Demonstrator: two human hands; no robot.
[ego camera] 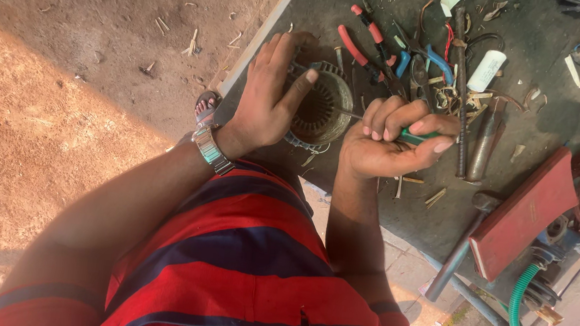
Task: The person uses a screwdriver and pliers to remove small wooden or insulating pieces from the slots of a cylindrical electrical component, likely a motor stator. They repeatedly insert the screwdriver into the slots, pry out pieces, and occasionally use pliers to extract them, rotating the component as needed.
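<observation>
A round metal motor stator sits on the dark workbench, near its left edge, its open bore facing up — a ring of slotted laminations around a dark hollow, with greyish ribbed edges showing at its far and near sides. Its left part is covered. A thin screwdriver with a green handle lies almost level to the right of it — the slim metal shaft points left, its tip reaching just into the stator's right rim.
</observation>
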